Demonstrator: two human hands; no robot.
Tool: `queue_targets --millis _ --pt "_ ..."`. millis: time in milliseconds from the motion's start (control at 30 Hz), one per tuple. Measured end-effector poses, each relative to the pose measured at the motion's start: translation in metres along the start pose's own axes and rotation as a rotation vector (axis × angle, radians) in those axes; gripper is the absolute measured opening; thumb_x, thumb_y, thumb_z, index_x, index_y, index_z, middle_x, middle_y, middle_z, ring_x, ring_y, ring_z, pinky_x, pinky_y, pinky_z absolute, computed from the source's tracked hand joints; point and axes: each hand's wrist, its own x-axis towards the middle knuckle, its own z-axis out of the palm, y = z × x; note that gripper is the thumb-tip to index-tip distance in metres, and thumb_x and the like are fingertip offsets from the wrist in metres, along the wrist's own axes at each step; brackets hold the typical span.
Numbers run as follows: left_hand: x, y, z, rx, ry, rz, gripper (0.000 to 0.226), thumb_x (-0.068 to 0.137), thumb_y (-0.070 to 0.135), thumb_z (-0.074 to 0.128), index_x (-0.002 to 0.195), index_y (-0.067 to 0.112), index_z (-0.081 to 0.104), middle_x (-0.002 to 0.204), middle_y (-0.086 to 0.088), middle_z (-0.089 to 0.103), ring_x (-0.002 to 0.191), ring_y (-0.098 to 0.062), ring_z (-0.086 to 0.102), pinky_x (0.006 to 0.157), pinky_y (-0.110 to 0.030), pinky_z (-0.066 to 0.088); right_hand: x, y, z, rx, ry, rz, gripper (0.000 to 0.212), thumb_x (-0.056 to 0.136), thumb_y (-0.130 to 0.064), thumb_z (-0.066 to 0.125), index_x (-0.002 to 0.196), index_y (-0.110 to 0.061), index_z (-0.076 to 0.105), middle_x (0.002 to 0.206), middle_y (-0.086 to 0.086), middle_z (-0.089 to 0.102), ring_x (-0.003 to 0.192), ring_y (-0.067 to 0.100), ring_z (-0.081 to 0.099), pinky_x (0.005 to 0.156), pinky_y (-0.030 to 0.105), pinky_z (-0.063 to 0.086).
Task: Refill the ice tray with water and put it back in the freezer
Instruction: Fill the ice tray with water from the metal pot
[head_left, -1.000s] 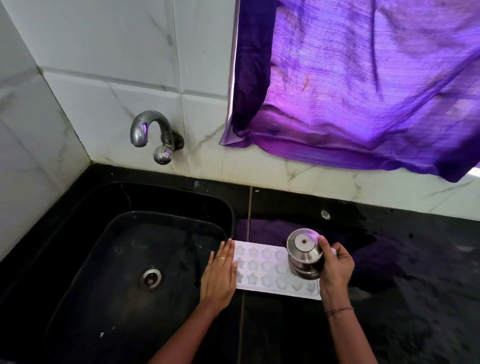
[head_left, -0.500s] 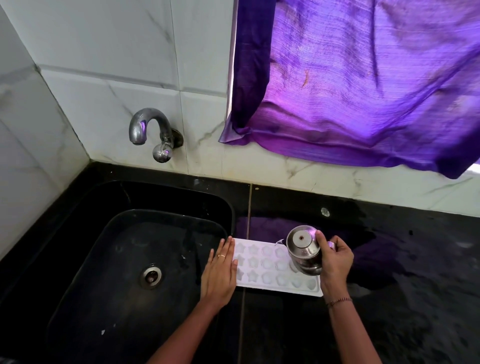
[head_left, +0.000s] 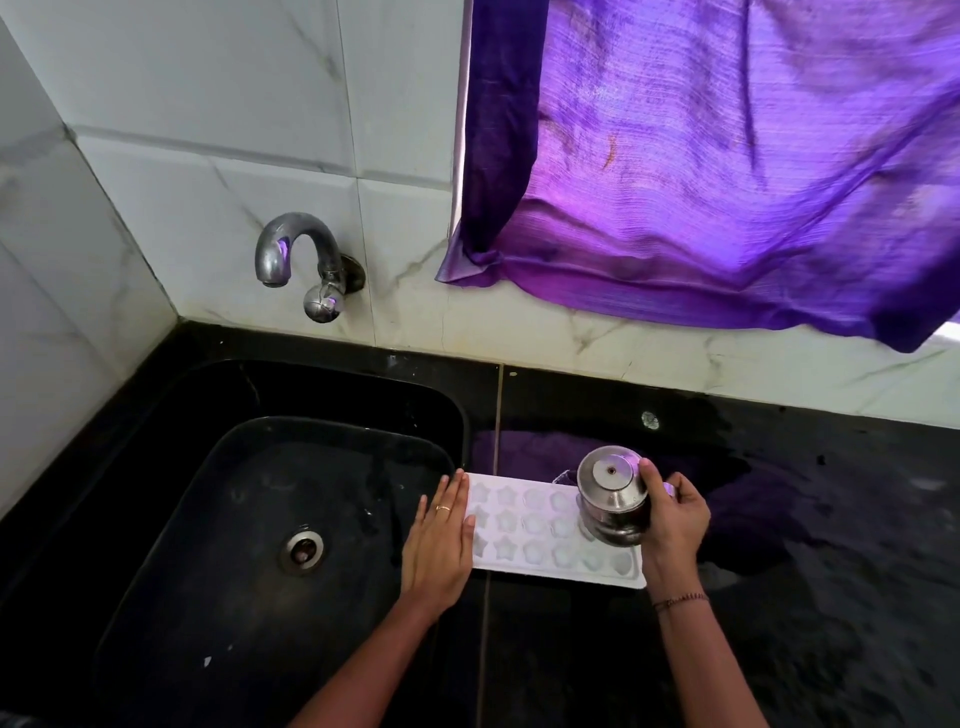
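left hand (head_left: 439, 540): fingers lay straight and together, flat on the left end of the ice tray (head_left: 530, 527).
right hand (head_left: 675, 514): fingers curled round a steel cup (head_left: 613, 491), tipped over the tray's right end.
ice tray: white, lay on the black counter (head_left: 831, 545), just beside the sink (head_left: 208, 519).

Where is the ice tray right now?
Head view: the white ice tray lies on the black counter right of the sink, the left hand flat at its left end, the right hand holding a steel cup over its right end.
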Motion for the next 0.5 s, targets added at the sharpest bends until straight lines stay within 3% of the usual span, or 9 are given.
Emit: queue_targets --millis 267,500 --pt "0.003 -0.002 0.000 -0.001 -0.001 -0.007 0.055 0.097 0.036 0.013 0.148 0.015 0.020 0.153 0.010 0.018 0.142 -0.005 0.015 0.116 -0.022 0.001 0.007 0.002 -0.006 0.116 0.010 0.049 0.052 0.081 -0.009 0.070 0.043 -0.023 0.037 0.045 -0.012 0.039 0.049 0.005 0.036 0.052 0.019 0.037" --pt "0.002 -0.001 0.002 -0.002 -0.004 -0.004 0.059 0.095 0.040 0.007 0.148 0.015 0.014 0.155 0.009 0.018 0.143 -0.004 0.010 0.117 -0.023 0.001 0.005 -0.011 -0.017 0.029 0.038 -0.035 0.048 0.081 -0.010 0.071 0.054 -0.016 0.032 0.041 -0.014 0.033 0.045 0.001 0.028 0.046 0.013 0.030"
